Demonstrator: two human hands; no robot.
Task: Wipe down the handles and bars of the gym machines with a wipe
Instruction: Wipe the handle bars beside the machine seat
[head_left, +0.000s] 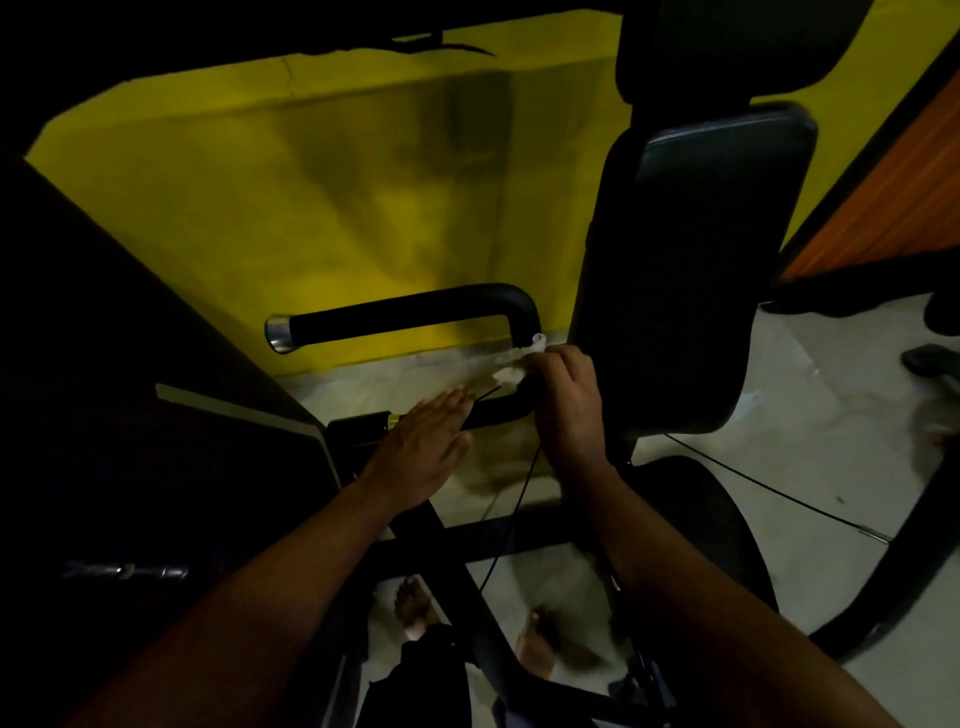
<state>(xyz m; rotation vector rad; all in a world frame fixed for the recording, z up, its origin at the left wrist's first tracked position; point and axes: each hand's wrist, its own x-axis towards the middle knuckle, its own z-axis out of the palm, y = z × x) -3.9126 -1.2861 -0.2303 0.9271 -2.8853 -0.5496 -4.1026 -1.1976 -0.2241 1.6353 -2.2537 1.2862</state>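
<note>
A black U-shaped handle (415, 309) with a chrome end cap juts from the gym machine in the middle of the head view. My right hand (569, 400) grips a crumpled white wipe (514, 364) against the bend of the handle. My left hand (423, 447) lies flat with straight fingers on the lower bar (493, 410) of the same handle. Part of the lower bar is hidden under both hands.
A tall black back pad (691, 260) stands right of the handle, with a black seat (701, 519) below it. A yellow wall (322, 197) is behind. A dark machine body (130, 415) fills the left. A thin cable (519, 499) hangs down. My bare feet (415, 608) stand on the grey floor.
</note>
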